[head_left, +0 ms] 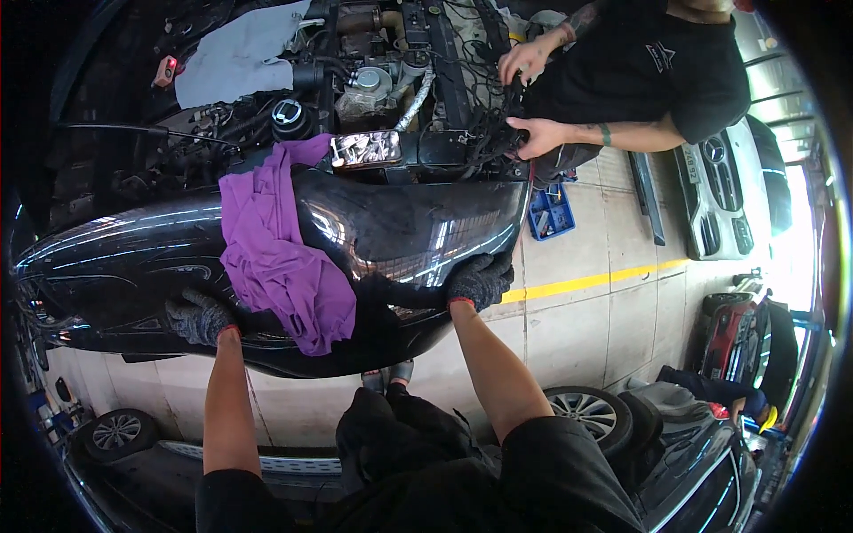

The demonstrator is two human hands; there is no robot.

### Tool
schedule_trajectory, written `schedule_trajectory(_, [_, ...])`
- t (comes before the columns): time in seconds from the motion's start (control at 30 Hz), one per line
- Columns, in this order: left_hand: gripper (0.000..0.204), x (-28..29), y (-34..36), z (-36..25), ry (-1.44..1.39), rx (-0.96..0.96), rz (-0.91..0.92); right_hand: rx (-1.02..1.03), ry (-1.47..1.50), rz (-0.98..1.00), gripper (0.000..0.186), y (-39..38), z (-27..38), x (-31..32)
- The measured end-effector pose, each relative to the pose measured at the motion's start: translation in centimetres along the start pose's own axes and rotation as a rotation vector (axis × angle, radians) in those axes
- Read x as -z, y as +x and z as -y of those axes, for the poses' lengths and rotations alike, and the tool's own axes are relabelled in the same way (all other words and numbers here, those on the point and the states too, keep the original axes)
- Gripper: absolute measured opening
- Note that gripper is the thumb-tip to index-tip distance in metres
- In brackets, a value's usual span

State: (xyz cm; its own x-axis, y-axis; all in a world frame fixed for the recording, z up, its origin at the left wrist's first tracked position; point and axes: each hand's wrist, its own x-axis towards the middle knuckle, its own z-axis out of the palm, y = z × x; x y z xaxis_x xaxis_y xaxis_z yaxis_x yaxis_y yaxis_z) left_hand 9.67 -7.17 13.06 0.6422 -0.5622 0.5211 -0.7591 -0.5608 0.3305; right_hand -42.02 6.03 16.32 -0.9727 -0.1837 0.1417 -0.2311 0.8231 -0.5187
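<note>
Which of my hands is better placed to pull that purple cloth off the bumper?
Left, probably. The left hand grips the black bumper right beside the purple cloth; the right hand sits farther along, nearer the bumper's end.

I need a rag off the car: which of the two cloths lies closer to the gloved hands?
The purple cloth, draped over the dark bumper between the left hand and right hand. The grey cloth lies farther off, over the engine bay.

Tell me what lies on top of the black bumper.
A purple cloth drapes over the black bumper, between the gloved left hand and right hand. The surface beneath the cloth is hidden.
</note>
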Motion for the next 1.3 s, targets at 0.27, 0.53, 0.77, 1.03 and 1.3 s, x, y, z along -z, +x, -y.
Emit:
schedule_trajectory(0.27, [0.071,-1.0,0.2,1.1,0.007,-0.017,-0.041,-0.014,-0.012,0.016,0.052,-0.2,0.2,-0.1])
schedule_trajectory(0.53, [0.075,-0.4,0.2,0.4,0.007,0.056,0.023,-0.011,-0.006,0.016,0.052,-0.2,0.3,0.1])
schedule_trajectory(0.77, [0.076,-0.6,-0.1,0.4,0.012,0.048,0.033,-0.020,0.002,0.019,0.051,0.0,0.2,0.2])
schedule_trajectory(1.03, [0.076,-0.6,0.0,0.4,0.028,0.035,0.044,-0.058,-0.007,0.067,0.053,0.1,0.5,0.5])
schedule_trajectory(1.3, [0.077,-1.1,0.4,1.3,0.002,0.025,0.017,-0.045,-0.002,0.077,0.055,-0.3,0.6,0.5])
